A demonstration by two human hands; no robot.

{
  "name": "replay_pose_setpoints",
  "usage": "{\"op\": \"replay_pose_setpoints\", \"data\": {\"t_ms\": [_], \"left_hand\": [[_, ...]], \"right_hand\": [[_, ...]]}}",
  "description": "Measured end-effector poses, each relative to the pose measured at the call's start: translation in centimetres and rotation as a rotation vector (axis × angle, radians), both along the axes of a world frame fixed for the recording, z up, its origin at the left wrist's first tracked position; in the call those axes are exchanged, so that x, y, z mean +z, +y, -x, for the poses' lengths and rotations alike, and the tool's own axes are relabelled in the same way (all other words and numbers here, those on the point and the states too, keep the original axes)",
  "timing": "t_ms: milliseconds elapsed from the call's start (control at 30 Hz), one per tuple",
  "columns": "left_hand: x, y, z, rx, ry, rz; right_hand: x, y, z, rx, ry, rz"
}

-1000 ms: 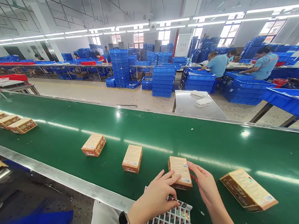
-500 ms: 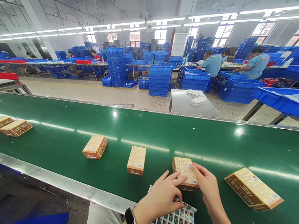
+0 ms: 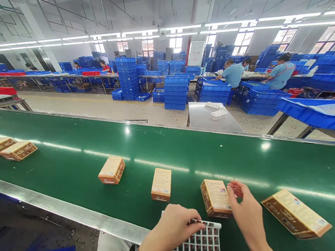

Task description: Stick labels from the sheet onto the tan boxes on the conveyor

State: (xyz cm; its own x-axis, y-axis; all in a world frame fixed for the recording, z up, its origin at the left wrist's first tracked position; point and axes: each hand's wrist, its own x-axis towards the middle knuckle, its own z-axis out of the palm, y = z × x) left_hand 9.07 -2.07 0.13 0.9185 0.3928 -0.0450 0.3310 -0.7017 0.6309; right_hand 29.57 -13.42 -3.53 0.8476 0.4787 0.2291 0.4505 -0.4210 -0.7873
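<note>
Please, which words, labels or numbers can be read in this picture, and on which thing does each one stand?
None reads clearly.
Box beside the right hand: print too small.
Sticker sheet under the left hand: blurred.
White sign far back: red characters, unreadable.

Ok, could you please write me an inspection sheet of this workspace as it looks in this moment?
Surface: green conveyor belt, steel edge rail.
Job's things: small box lying flat by the hands; sticker sheet at the near edge.
Clutter: two more boxes to the left, larger box to the right, three boxes at far left.
Grippers: left hand grips the sticker sheet; right hand open, touching the small box.
Cables: nothing seen.
Surroundings: stacked blue crates, seated workers at tables behind.
</note>
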Motion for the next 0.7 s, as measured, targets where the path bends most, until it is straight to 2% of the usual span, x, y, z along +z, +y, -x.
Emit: {"op": "replay_pose_setpoints", "data": {"t_ms": [67,167,233,400,567,700], "left_hand": [[0.9,0.4,1.1,0.075,0.026,-0.016],[1.7,1.1,2.2,0.132,0.031,0.002],[2.0,1.4,2.6,0.156,0.033,0.023],[2.3,1.4,2.9,0.169,0.032,0.059],[2.5,1.4,3.0,0.171,0.038,0.068],[2.5,1.4,3.1,0.175,0.059,0.067]], "right_hand": [[0.9,-0.7,1.2,0.184,-0.105,-0.021],[2.4,-1.1,3.6,0.588,-0.265,-0.079],[2.8,-1.0,4.9,0.749,-0.398,-0.102],[2.1,-0.3,6.1,0.783,-0.581,-0.087],[1.7,0.0,6.1,0.829,-0.514,-0.024],[1.8,0.3,6.1,0.833,-0.484,-0.032]]}}
